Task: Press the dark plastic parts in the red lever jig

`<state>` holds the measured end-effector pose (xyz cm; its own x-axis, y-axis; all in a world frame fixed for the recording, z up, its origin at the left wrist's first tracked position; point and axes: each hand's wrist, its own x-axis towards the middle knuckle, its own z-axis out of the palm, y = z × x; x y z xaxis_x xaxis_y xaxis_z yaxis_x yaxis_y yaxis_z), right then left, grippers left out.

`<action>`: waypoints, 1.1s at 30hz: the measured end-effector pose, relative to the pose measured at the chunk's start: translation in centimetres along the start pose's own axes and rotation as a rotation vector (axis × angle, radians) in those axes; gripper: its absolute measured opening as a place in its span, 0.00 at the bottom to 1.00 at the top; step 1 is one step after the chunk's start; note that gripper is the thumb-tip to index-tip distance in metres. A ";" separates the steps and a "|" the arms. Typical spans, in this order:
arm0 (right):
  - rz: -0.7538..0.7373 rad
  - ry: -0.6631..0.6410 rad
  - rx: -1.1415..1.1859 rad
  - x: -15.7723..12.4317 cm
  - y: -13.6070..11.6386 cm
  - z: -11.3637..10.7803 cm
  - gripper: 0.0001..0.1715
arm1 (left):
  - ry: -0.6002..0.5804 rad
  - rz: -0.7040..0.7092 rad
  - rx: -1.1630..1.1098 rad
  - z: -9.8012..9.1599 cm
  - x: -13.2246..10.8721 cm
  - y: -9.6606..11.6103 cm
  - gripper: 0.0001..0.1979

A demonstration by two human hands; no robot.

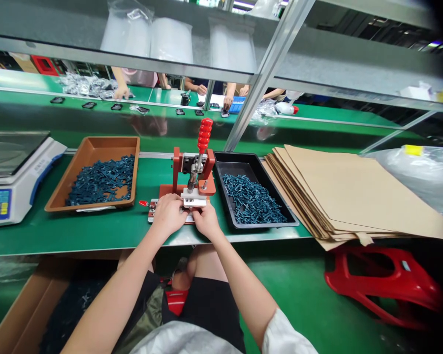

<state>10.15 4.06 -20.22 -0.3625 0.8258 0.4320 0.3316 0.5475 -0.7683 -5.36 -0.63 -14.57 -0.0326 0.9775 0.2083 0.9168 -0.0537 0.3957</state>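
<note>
My left hand point(169, 214) and my right hand point(207, 221) meet at the base of a small toggle clamp press point(194, 169) with a red ribbed lever point(204, 135) standing up. Both sets of fingers are bent in a pinch just below the press's silver-white block point(194, 197). Whatever lies between the fingertips is hidden. To the left, a brown tray point(55, 196) holds a heap of flat dark blue plastic pieces point(101, 179). A black tray point(221, 160) on the right carries many small thin blue plastic pieces point(254, 200).
A weighing scale point(20, 179) stands at far left. Cardboard sheets point(358, 191) are stacked right of the black tray, beside a clear plastic bag point(424, 169). A red stool point(384, 285) is below the bench edge. Across the metal frame, co-workers' hands point(121, 92) work at a green line.
</note>
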 end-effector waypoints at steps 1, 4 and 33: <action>-0.007 0.001 -0.001 0.1 -0.1 -0.1 0.17 | 0.005 0.016 -0.006 0.0 -0.2 0.0 0.07; -0.028 0.013 -0.003 0.1 -0.5 -0.2 0.16 | 0.104 0.102 -0.066 -0.1 -1.5 -0.5 0.09; 0.027 -0.001 0.105 1.2 -1.1 -1.3 0.15 | 0.536 -0.088 -0.984 -2.4 0.9 -7.1 0.26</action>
<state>10.52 4.64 -18.26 -0.3556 0.8399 0.4101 0.2481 0.5078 -0.8250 -12.85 0.11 -15.10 -0.4660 0.7845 0.4091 0.1972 -0.3586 0.9124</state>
